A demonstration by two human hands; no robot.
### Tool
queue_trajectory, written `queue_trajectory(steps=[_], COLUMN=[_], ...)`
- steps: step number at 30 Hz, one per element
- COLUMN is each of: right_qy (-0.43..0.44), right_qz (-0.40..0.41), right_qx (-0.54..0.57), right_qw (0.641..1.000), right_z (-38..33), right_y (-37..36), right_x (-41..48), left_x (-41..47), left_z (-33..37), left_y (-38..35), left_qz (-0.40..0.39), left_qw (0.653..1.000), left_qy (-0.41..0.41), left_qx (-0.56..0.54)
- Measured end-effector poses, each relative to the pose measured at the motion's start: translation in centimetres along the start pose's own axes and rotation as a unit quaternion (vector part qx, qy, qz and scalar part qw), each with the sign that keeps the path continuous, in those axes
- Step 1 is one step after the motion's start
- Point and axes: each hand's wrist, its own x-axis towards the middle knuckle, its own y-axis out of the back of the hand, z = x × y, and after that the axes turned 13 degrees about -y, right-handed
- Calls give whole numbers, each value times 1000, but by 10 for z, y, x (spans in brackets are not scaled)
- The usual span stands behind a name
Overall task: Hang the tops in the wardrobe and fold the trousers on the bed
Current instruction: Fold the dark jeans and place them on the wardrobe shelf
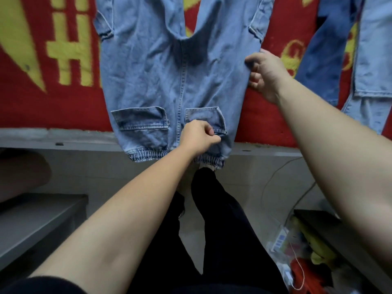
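**Squaring up the jeans before folding**

The left hand point(199, 136) is pinching a back-pocket flap of the pale jeans point(169, 77), which are lying flat on the red and yellow blanket point(63, 107). Their elastic waistband is hanging just below that hand, over the bed's grey edge point(63, 139). The right hand point(265, 75) is gripping the side seam, above and to the right of the left hand. Both should probably be pulling outward evenly, smoothing creases before laying leg onto leg. More denim point(371, 60) is lying beyond the right hand, and a cable point(273, 177) is trailing across the floor below it
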Motion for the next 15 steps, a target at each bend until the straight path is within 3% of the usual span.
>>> queue_trajectory(steps=[8,15], right_qy=[191,316], right_qz=[64,78], right_qx=[-123,-273], right_qw=[972,905], right_z=[-21,-8], right_y=[-108,-246], right_x=[-27,-12], left_x=[-34,-38], left_z=[-56,-154], left_y=[104,183], left_qz=[49,55], left_qw=[979,980], left_qy=[46,62], left_qx=[-190,-183])
